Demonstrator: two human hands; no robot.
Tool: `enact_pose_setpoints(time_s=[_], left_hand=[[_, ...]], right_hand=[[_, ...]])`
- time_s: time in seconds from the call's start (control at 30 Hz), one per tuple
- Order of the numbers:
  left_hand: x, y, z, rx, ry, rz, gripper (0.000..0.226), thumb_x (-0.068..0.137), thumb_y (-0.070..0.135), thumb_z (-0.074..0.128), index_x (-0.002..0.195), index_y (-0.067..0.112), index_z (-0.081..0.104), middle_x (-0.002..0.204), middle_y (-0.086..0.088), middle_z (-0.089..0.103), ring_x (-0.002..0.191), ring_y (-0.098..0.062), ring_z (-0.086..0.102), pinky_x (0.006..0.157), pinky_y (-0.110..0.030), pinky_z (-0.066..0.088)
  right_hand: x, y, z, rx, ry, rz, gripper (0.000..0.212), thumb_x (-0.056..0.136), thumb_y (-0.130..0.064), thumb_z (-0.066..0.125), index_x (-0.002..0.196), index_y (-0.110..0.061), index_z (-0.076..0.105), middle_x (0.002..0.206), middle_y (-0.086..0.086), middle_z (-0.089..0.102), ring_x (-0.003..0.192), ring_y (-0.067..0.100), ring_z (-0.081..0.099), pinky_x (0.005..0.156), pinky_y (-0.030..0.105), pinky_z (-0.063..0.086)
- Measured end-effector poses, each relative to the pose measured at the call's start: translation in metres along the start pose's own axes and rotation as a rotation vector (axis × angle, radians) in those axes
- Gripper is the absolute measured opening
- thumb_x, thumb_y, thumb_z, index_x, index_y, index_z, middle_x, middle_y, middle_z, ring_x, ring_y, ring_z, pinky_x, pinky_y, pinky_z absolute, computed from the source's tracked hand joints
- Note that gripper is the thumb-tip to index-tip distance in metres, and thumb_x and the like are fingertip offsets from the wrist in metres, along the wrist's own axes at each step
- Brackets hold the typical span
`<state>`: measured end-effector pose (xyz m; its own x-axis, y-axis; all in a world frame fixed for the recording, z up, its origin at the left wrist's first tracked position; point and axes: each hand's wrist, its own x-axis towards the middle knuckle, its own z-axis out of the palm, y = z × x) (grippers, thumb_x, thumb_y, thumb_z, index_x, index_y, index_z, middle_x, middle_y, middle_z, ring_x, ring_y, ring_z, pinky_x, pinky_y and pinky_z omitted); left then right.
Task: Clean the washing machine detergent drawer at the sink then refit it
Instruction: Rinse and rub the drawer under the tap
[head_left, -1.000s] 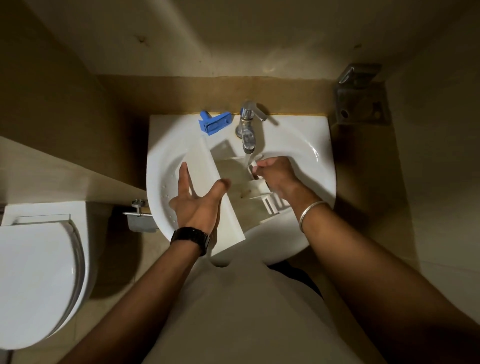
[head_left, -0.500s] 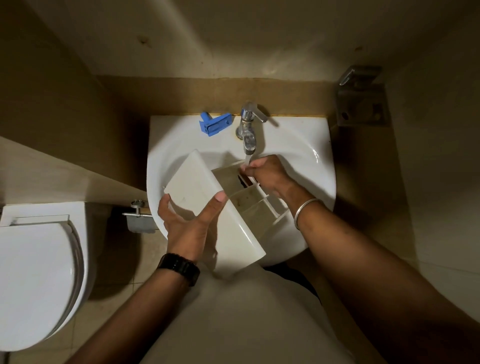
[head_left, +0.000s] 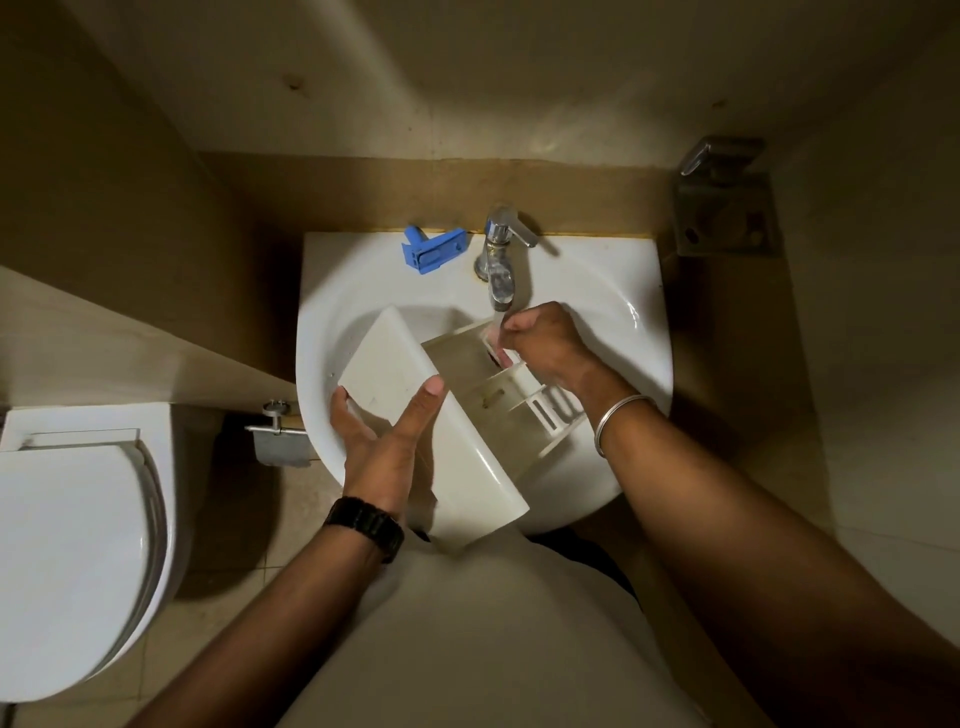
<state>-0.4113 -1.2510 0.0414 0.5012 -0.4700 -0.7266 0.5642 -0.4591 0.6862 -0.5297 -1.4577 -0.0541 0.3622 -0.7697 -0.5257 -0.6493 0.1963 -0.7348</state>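
A white detergent drawer (head_left: 415, 395) sits tilted across a white sink (head_left: 623, 291), beneath the running tap (head_left: 501, 265). The left hand (head_left: 384, 441) grips the drawer's front panel, thumb on top, fingers under. The right hand (head_left: 545, 343) curls into the drawer's far compartment; what it holds is unclear. A blue insert (head_left: 434, 249) lies on the rim.

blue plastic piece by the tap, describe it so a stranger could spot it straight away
Find the white sink. On its back ledge, just left of the chrome tap, lies the blue plastic piece. It is the only blue thing among white and metal.
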Motion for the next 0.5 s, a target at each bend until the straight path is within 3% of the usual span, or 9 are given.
enact_pose_setpoints(time_s=[0.03,0.13,0.23,0.37,0.43,0.5], left_hand=[[0.000,-0.001,0.000,0.030,0.001,0.019,0.163,0.021,0.084,0.089,0.159,0.054,0.007,0.152,0.011,0.044,0.137,-0.024,0.047,0.117,-0.057,0.040],[0.001,-0.005,0.000,0.061,0.004,0.049,0.162,0.024,0.083,0.089,0.158,0.054,0.005,0.154,0.010,0.043,0.139,-0.025,0.046,0.117,-0.058,0.039],[0.007,-0.009,0.000,0.031,0.017,0.007,0.154,0.028,0.083,0.091,0.157,0.058,0.010,0.155,0.012,0.044,0.139,-0.026,0.048,0.116,-0.059,0.040],[0.013,-0.012,-0.001,-0.006,0.008,-0.034,0.149,0.030,0.086,0.088,0.157,0.059,0.015,0.156,0.012,0.045,0.137,-0.024,0.051,0.114,-0.059,0.042],[0.015,-0.010,-0.001,-0.007,-0.004,-0.023,0.148,0.032,0.087,0.087,0.158,0.059,0.014,0.157,0.012,0.045,0.137,-0.023,0.052,0.113,-0.058,0.043],[0.018,-0.008,-0.001,-0.013,-0.020,-0.006,0.142,0.041,0.084,0.087,0.159,0.057,0.013,0.154,0.012,0.048,0.135,-0.020,0.054,0.113,-0.057,0.044]], right_hand=[[-0.002,0.001,-0.002,0.030,-0.042,0.019,0.008,0.081,-0.009,0.081,0.075,-0.010,0.076,0.082,0.009,0.076,0.082,0.011,0.065,0.088,0.035,0.057],[-0.009,0.004,-0.005,0.118,-0.071,0.098,0.028,0.083,0.004,0.079,0.108,-0.007,0.074,0.096,0.004,0.071,0.094,0.015,0.066,0.093,0.026,0.054],[-0.012,0.006,-0.004,0.099,0.047,0.058,0.012,0.078,-0.007,0.088,0.083,-0.009,0.077,0.076,0.009,0.076,0.072,0.012,0.065,0.074,0.023,0.055],[-0.008,0.001,-0.003,0.033,0.200,0.021,0.022,0.072,-0.022,0.093,0.074,-0.006,0.080,0.071,0.007,0.077,0.056,0.004,0.058,0.058,0.018,0.049],[-0.008,-0.004,-0.003,0.001,0.195,0.009,0.013,0.078,-0.019,0.088,0.078,-0.009,0.081,0.068,0.002,0.074,0.055,0.001,0.058,0.059,0.019,0.050],[-0.009,-0.007,-0.004,0.008,0.183,-0.004,0.007,0.081,-0.014,0.083,0.076,-0.013,0.078,0.069,0.003,0.074,0.059,0.006,0.061,0.067,0.028,0.056]])
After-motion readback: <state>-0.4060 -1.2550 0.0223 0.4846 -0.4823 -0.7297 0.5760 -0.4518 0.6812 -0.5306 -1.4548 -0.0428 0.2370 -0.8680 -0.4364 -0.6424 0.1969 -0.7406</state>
